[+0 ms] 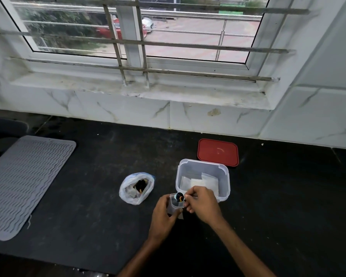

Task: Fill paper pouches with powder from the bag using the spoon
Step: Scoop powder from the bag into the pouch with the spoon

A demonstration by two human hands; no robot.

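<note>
Head view: both hands meet low centre over the dark desk (pixel 100 212). Left hand (pixel 164 213): grip curled round a small paper pouch (pixel 175 206). The pouch is held roughly upright with its mouth open at the top; its lower part sits inside the grip and its upper edge sticks out above the fingers. Right hand (pixel 203 204): grip narrow, pinching the handle of the spoon (pixel 179 196). Spoon bowl pokes out left of the fingertips, right at the pouch mouth, with dark powder and a yellowish bit in it. Bowl touching the pouch rim or not: cannot tell. Plastic bag (pixel 136 188) of dark powder stands open on the desk, left of the hands, apart from both. Clear box (pixel 203 163) sits just behind the right hand, with flat white pouches (pixel 200 181) lying inside. Red lid (pixel 218 151) lies flat behind the box, near the wall. Grey ribbed mat (pixel 26 180) is far left.
</note>
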